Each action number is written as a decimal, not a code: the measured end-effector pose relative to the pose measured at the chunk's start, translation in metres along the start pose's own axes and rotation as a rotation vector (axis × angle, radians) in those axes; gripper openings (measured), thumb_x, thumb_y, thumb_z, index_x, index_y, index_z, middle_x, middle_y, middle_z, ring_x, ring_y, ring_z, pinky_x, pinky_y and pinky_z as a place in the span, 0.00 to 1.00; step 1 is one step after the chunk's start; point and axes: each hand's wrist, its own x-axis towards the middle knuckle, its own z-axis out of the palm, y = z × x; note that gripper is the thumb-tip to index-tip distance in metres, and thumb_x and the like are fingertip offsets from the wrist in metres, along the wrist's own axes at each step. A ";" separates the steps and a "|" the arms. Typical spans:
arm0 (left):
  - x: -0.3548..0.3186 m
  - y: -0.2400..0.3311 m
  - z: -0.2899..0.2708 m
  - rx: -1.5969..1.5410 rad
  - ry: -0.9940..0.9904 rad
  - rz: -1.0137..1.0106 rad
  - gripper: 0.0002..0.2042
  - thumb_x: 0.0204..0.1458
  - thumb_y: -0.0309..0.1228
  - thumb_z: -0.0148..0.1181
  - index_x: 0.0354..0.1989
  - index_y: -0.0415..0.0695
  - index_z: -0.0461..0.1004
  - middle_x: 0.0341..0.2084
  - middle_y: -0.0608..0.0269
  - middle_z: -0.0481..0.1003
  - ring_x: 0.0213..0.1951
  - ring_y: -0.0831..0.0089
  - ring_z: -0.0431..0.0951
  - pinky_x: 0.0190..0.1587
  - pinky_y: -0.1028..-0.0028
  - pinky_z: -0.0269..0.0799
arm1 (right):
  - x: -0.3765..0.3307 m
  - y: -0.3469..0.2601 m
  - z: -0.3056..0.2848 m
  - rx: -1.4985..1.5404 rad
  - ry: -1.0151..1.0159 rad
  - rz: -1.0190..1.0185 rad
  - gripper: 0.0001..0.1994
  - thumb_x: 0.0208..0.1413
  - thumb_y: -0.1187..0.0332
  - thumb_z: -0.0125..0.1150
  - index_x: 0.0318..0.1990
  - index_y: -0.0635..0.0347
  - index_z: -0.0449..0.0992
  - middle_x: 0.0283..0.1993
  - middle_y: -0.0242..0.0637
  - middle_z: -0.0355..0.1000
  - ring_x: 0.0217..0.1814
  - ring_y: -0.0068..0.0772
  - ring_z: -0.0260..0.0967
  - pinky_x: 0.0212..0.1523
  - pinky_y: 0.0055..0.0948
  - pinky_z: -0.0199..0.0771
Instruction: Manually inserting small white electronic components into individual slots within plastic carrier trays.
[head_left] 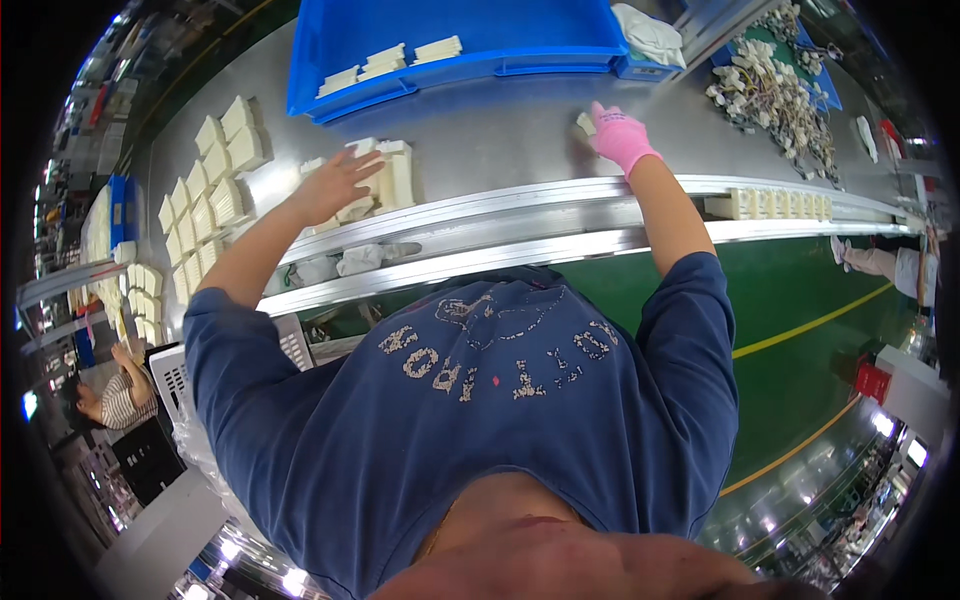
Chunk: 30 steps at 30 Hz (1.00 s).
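Overall, with the picture's centre as the dial's hub, the left hand [335, 185] is bare at between ten and eleven o'clock, fingers spread wide over cream blocks [398, 175] on the metal worktop [490, 130]. Whether its fingertips touch them I cannot tell; no grip shows.

Between one and two o'clock, the right hand [620, 138] wears a pink glove, its index finger reaching toward twelve and the other fingers partly hidden. A small cream piece [585, 124] sits right against the glove on its nine o'clock side; whether it is pinched I cannot tell.

At twelve o'clock stands a blue tray [540, 25] with cream strips [382, 62] along its near side. Ribbed cream stacks [228, 200] fill ten o'clock. Toward two lies a tangled heap of wired connectors [765, 90], and at one a white cloth [648, 36] lies bunched up.
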 end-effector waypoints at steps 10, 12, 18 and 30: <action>0.058 0.005 0.022 -0.357 0.436 -0.410 0.15 0.34 0.20 0.55 0.34 0.45 0.73 0.52 0.58 0.61 0.55 0.62 0.58 0.57 0.63 0.52 | 0.003 -0.007 0.001 -0.025 0.015 0.084 0.25 0.39 0.68 0.58 0.48 0.53 0.59 0.48 0.43 0.64 0.49 0.47 0.64 0.43 0.40 0.67; 0.068 0.006 0.034 -0.253 0.332 -0.249 0.15 0.33 0.20 0.56 0.35 0.45 0.73 0.52 0.58 0.61 0.56 0.63 0.57 0.58 0.63 0.51 | 0.004 -0.011 -0.001 -0.008 0.001 0.087 0.24 0.40 0.67 0.57 0.48 0.53 0.59 0.48 0.43 0.64 0.49 0.47 0.64 0.43 0.40 0.67; 0.096 0.003 0.027 -0.074 0.003 0.042 0.06 0.39 0.27 0.53 0.28 0.46 0.72 0.42 0.56 0.69 0.52 0.64 0.63 0.56 0.65 0.54 | 0.005 -0.007 0.000 0.015 -0.012 0.093 0.22 0.41 0.67 0.55 0.47 0.53 0.59 0.48 0.44 0.64 0.49 0.48 0.64 0.43 0.40 0.67; 0.146 0.044 -0.025 -1.825 0.849 -0.638 0.12 0.45 0.23 0.45 0.40 0.41 0.65 0.33 0.63 0.68 0.37 0.73 0.68 0.41 0.75 0.63 | -0.033 -0.024 -0.016 1.179 -0.126 -0.361 0.18 0.45 0.59 0.56 0.40 0.61 0.70 0.27 0.32 0.67 0.25 0.22 0.64 0.27 0.20 0.66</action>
